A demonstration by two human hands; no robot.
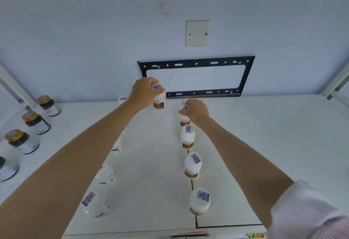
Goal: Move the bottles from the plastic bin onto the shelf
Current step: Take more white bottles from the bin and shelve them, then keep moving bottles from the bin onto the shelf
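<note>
Both upright, each hand grips a bottle

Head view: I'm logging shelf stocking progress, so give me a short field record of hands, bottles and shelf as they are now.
left hand: grips the cap of a white bottle, held at the back of the shelf
right hand: on the cap of the rearmost white bottle in the right row
right row: three more white bottles upright in front of it, nearest at
left row: white bottles partly hidden by the left forearm
far left: gold-capped dark bottles standing in a line
shelf: white surface
plastic bin: not in view
</note>
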